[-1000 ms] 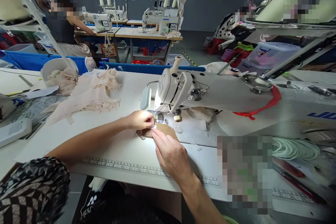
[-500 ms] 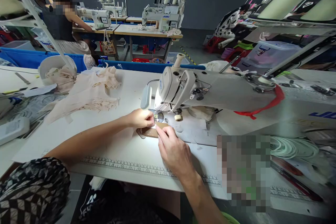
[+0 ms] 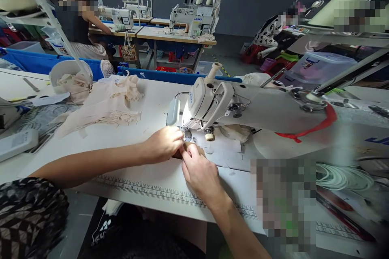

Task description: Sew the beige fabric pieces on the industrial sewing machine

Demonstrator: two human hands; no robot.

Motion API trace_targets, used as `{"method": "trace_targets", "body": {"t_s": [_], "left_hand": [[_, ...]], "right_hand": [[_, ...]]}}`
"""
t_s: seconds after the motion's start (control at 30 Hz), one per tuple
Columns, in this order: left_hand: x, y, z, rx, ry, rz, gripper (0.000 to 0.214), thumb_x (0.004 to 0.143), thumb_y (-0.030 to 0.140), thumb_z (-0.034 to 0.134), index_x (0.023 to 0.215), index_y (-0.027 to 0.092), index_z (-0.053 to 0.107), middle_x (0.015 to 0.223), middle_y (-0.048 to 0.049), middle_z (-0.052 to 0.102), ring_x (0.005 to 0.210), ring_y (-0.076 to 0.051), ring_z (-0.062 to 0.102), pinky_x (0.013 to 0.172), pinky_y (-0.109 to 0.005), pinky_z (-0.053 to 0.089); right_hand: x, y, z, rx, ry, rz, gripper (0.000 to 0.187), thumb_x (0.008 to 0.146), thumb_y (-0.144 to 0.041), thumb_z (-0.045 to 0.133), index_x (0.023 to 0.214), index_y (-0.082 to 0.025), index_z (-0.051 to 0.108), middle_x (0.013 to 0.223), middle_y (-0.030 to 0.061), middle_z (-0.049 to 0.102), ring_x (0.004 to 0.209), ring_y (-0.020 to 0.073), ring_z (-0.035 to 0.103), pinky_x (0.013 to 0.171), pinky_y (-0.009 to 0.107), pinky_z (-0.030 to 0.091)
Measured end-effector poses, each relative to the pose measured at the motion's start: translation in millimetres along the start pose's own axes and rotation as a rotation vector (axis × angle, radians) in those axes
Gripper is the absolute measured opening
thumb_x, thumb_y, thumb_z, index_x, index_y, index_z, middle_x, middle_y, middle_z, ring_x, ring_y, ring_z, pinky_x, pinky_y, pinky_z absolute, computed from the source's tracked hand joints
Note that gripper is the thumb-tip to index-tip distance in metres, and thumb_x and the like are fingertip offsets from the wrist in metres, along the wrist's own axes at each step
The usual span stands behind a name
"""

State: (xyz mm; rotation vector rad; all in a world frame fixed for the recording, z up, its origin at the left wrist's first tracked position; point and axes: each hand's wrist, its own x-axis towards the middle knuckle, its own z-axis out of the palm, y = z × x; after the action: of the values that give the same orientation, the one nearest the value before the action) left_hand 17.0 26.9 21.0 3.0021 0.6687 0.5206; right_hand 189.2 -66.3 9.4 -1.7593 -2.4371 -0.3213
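Under the lamp of a white sewing machine (image 3: 209, 103), both my hands meet at the needle area. My left hand (image 3: 165, 143) is closed, its fingertips bunched just left of the presser foot; what they pinch is hidden. My right hand (image 3: 200, 172) lies in front of the foot, thumb and forefinger pressed together on a small flat brown piece (image 3: 198, 149). Most of that piece is covered by my hands, so its material is unclear. The fingertips of both hands almost touch.
Cut beige fabric pieces (image 3: 100, 109) lie to the left, near a white bin (image 3: 71, 68) of cloth. A ruler strip (image 3: 148, 189) runs along the front edge. Pale green cord (image 3: 343, 177) is coiled at right. Co-workers sit at the back.
My left hand has moved over the brown piece, covering its left part, with the fingers turned toward the needle. My right hand stays in nearly the same place. The camera view has shifted slightly.
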Motion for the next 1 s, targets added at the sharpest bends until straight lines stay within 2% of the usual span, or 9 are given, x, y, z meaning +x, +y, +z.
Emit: {"method": "trace_targets", "body": {"t_s": [0.07, 0.17, 0.3, 0.47, 0.6, 0.7, 1.0], "left_hand": [[-11.6, 7.4, 5.6, 0.007, 0.061, 0.099, 0.024, 0.102, 0.012, 0.043, 0.096, 0.013, 0.065, 0.102, -0.0134, 0.069, 0.096, -0.024, 0.066, 0.089, -0.041, 0.057], [-24.2, 14.7, 14.4, 0.030, 0.084, 0.085, 0.028, 0.102, 0.011, 0.039, 0.107, 0.010, 0.067, 0.107, -0.0169, 0.070, 0.098, -0.026, 0.066, 0.089, -0.044, 0.058], [-28.9, 18.5, 21.0, 0.066, 0.057, 0.072, 0.030, 0.103, 0.014, 0.040, 0.109, 0.007, 0.068, 0.106, -0.0184, 0.071, 0.098, -0.027, 0.067, 0.089, -0.045, 0.059], [-26.2, 17.3, 21.3, 0.177, 0.045, 0.118, 0.032, 0.102, 0.014, 0.040, 0.104, 0.005, 0.071, 0.103, -0.0189, 0.071, 0.095, -0.027, 0.065, 0.087, -0.042, 0.059], [-19.4, 9.2, 21.9, 0.230, 0.027, 0.128, 0.038, 0.104, 0.016, 0.038, 0.098, 0.003, 0.073, 0.101, -0.0205, 0.070, 0.092, -0.027, 0.063, 0.087, -0.042, 0.058], [-13.7, 1.3, 24.3, 0.230, -0.007, 0.116, 0.038, 0.104, 0.017, 0.038, 0.098, 0.004, 0.073, 0.104, -0.0201, 0.069, 0.097, -0.028, 0.063, 0.091, -0.041, 0.057], [-6.5, -8.9, 32.5, 0.247, 0.003, 0.102, 0.034, 0.103, 0.018, 0.042, 0.092, 0.006, 0.072, 0.102, -0.0196, 0.067, 0.095, -0.028, 0.061, 0.088, -0.040, 0.055]], "right_hand": [[-0.5, 0.5, 1.6, 0.011, 0.018, -0.003, 0.030, 0.094, -0.017, 0.051, 0.116, -0.019, 0.073, 0.093, 0.0075, 0.067, 0.065, 0.0156, 0.061, 0.044, 0.028, 0.032], [-1.7, 1.2, 4.2, 0.036, 0.061, -0.011, 0.035, 0.095, -0.017, 0.049, 0.122, -0.018, 0.071, 0.093, 0.0080, 0.067, 0.065, 0.0157, 0.061, 0.045, 0.028, 0.033], [-2.3, 0.7, 5.3, 0.037, 0.078, -0.018, 0.037, 0.096, -0.017, 0.046, 0.123, -0.019, 0.072, 0.092, 0.0084, 0.068, 0.066, 0.0167, 0.062, 0.045, 0.028, 0.036], [-3.6, 2.5, 5.8, 0.094, 0.142, 0.005, 0.038, 0.098, -0.017, 0.044, 0.122, -0.018, 0.073, 0.089, 0.0083, 0.069, 0.063, 0.0168, 0.062, 0.046, 0.029, 0.039], [-3.8, 11.3, 7.1, 0.209, 0.258, 0.095, 0.040, 0.103, -0.020, 0.038, 0.123, -0.018, 0.073, 0.092, 0.0087, 0.071, 0.065, 0.0169, 0.065, 0.051, 0.029, 0.046], [-2.4, 18.3, 8.6, 0.207, 0.315, 0.148, 0.039, 0.103, -0.020, 0.038, 0.117, -0.019, 0.074, 0.094, 0.0089, 0.073, 0.063, 0.0172, 0.066, 0.049, 0.030, 0.044], [-2.2, 20.3, 12.5, 0.225, 0.298, 0.178, 0.036, 0.102, -0.019, 0.041, 0.118, -0.020, 0.074, 0.096, 0.0090, 0.074, 0.066, 0.0183, 0.069, 0.052, 0.029, 0.047]]}}
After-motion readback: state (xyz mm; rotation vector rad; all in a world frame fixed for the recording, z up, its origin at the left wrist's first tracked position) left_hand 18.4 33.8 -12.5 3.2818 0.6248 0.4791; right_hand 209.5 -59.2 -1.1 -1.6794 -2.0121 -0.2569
